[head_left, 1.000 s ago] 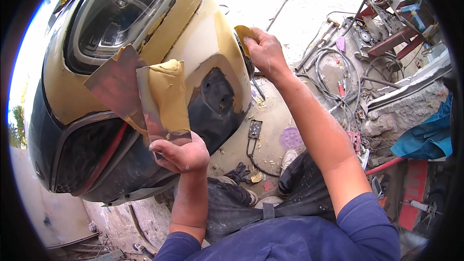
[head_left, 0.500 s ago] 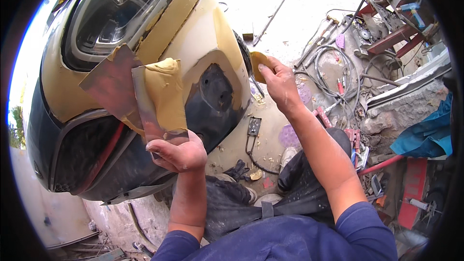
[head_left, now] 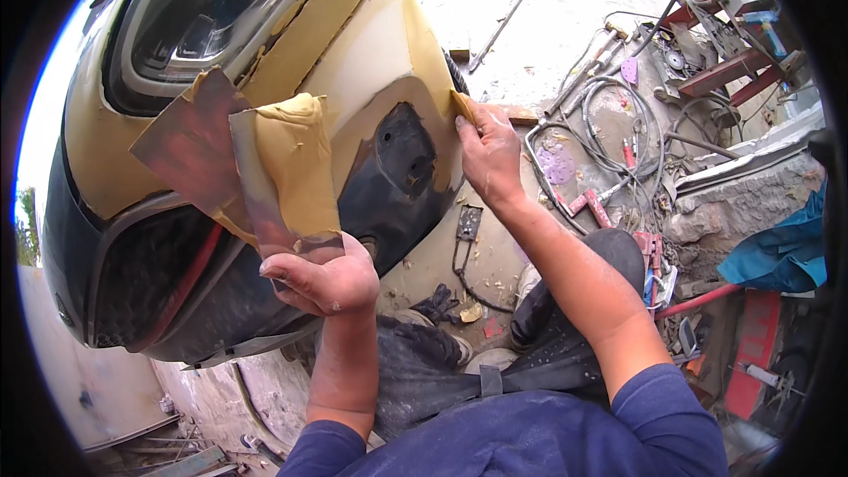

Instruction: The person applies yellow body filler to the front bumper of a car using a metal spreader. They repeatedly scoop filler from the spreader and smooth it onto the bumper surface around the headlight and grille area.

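My left hand (head_left: 326, 277) grips two thin spreader plates: a reddish-grey, stained one (head_left: 184, 148) and one loaded with thick yellow putty (head_left: 291, 155). They are held in front of the car's front end (head_left: 402, 35), which is partly coated in beige and yellow filler over black plastic. My right hand (head_left: 486, 150) pinches a small yellow spreader (head_left: 462, 103) at the right edge of that bodywork, beside a dark recessed patch (head_left: 402, 146) with holes. Above the plates is the headlamp (head_left: 203, 9).
Tangled hoses (head_left: 618, 124) and tools lie on the dusty ground at right, near a rusty metal frame (head_left: 720, 75). A teal cloth (head_left: 773, 243) and red panel (head_left: 758, 353) sit at lower right. A black glove (head_left: 433, 305) lies by my feet.
My right hand dropped down and right, then moved back left against the bodywork's edge. My view has shifted slightly; my left hand still holds the plates.
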Motion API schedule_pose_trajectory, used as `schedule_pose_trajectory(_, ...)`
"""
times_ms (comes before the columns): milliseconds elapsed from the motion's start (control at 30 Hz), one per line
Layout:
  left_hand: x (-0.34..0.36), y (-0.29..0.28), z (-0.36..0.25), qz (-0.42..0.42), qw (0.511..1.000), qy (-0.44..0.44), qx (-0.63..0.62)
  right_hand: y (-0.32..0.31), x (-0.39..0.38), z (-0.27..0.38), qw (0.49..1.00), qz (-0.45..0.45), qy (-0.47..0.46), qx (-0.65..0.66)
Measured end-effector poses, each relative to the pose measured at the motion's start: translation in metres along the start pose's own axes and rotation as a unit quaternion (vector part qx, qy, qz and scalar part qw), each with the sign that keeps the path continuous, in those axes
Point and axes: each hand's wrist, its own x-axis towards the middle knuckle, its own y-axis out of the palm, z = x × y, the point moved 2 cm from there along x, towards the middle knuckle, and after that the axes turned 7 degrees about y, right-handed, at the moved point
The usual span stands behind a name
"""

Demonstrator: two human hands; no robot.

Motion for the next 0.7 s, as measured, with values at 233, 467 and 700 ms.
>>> schedule_pose_trajectory(233, -0.005, 0.003, -0.013, 0.056, 0.964, -0.235, -0.109, -0.003, -0.043, 0.02, 0.996, 0.001, -0.084, -0.016)
schedule_pose_trajectory(467, 0.001, 0.005, -0.015, -0.01, 0.976, -0.156, -0.153, -0.014, -0.034, 0.009, 0.99, 0.048, 0.047, 0.125)
schedule_pose_trajectory(700, 0.0, -0.002, -0.011, -0.006, 0.958, -0.242, -0.152, -0.011, 0.023, -0.009, 0.95, 0.064, 0.18, 0.245)
